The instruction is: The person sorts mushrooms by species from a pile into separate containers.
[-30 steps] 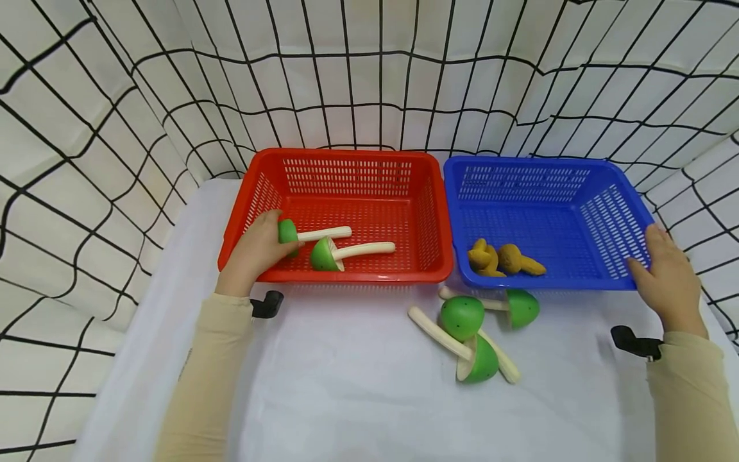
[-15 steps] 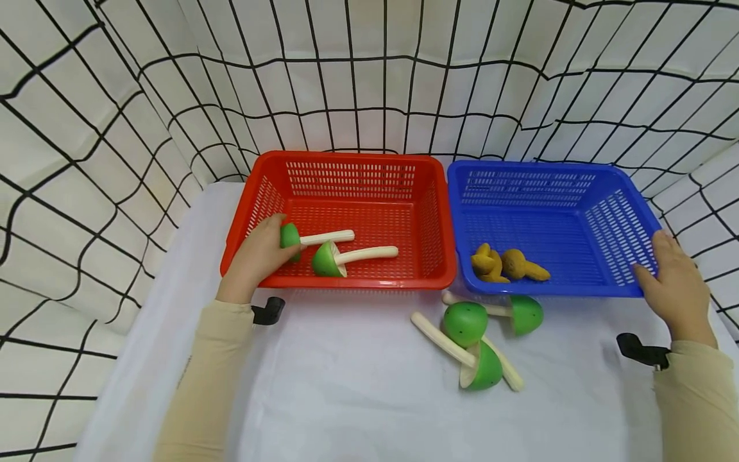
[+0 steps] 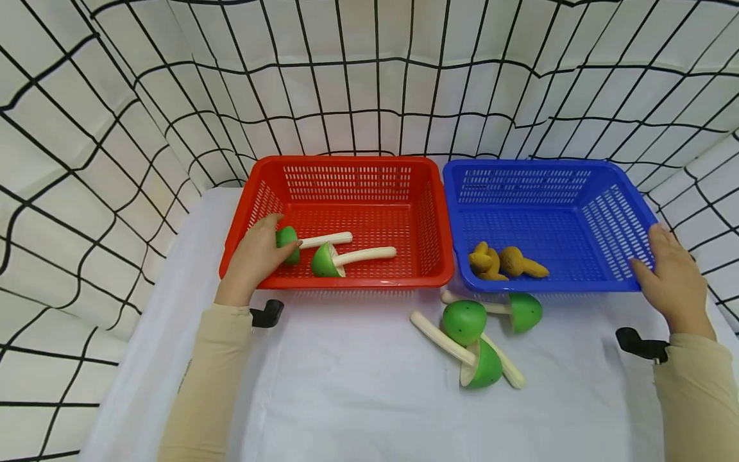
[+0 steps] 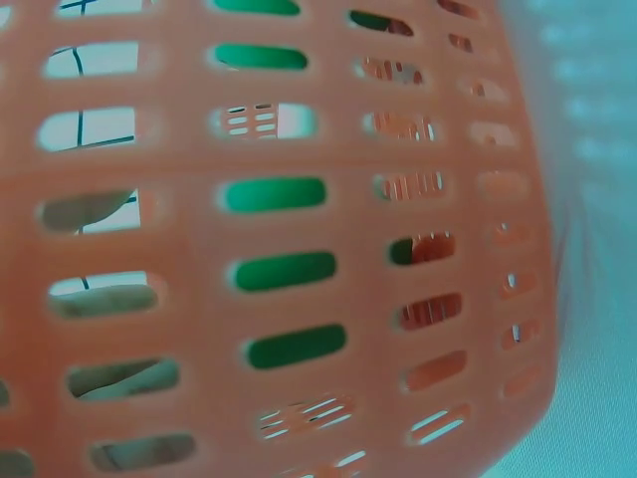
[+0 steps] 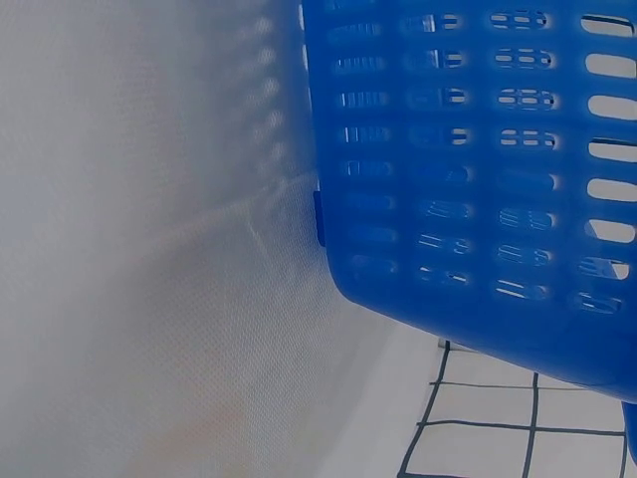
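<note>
Head view, white counter (image 3: 346, 398): three loose mushrooms (image 3: 464, 322), green-capped, overlapping just in front of the blue basket (image 3: 554, 285).
Right hand (image 3: 675, 282): fingers clamped on the blue basket's right rim, thumb inside.
Left hand (image 3: 251, 260): fingers curled round the green cap of the held mushroom (image 3: 317, 241), inside the red basket (image 3: 358, 282).
Second mushroom (image 3: 349, 258): just beside it.
Yellow-brown mushrooms (image 3: 511, 262): blue basket's near left corner.
Black wire grid (image 3: 378, 60): behind both.

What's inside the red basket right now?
In the red basket, one green-capped mushroom lies nearest the front; another mushroom lies behind it, to the left. The left grip partly covers that second cap, so anything beneath is hidden.
</note>
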`<state>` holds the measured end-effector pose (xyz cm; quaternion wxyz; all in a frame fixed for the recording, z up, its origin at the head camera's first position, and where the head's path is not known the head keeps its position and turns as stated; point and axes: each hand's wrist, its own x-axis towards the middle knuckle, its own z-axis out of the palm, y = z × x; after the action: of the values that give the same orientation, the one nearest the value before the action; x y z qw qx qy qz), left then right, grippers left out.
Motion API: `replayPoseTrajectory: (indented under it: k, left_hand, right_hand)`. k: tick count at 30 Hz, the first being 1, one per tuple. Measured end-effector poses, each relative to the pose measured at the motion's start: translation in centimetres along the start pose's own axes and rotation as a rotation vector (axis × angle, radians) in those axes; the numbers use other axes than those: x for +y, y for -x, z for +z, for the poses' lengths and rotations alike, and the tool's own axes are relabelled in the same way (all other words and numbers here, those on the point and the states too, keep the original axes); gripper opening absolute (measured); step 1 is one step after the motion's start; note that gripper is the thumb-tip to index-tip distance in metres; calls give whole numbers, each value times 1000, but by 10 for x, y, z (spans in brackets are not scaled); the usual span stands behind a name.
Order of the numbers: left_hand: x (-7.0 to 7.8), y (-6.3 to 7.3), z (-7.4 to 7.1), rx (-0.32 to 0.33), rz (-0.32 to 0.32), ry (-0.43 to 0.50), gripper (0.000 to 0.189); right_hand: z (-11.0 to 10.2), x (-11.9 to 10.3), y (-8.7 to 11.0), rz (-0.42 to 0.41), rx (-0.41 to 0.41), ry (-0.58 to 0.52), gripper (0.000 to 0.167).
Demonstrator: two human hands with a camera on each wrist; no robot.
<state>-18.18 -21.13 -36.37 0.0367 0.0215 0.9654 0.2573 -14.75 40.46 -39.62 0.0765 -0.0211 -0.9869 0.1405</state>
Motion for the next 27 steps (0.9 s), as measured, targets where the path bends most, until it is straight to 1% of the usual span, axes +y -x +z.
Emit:
replayPoseTrajectory:
  k: [4,9,14,16,19,22,25,27]
  left_hand:
    - [-1,0,1,10,8,-3,61]
    - [-1,-2,0,48,5,-5,59]
    - [1,-3,1,71,15,21,58]
    - [1,-3,1,103,28,47,55]
    - [0,-2,1,177,51,88,51]
    - [0,0,2,255,90,118,45]
    - [1,2,2,317,146,129,40]
    - [4,3,4,361,207,128,37]
  right_hand:
    - [0,0,1,10,-6,4,67]
    - [-1,-1,-3,16,-3,-4,67]
    - [-3,-1,-4,22,-12,-2,67]
    - [-3,-1,-4,22,-10,-4,67]
    - [-4,0,-5,4,-9,-19,67]
    - [-3,-1,-5,-15,-9,-36,66]
    - [-3,-2,-5,-14,-12,-43,66]
    - [-4,-2,-4,-5,-12,-42,66]
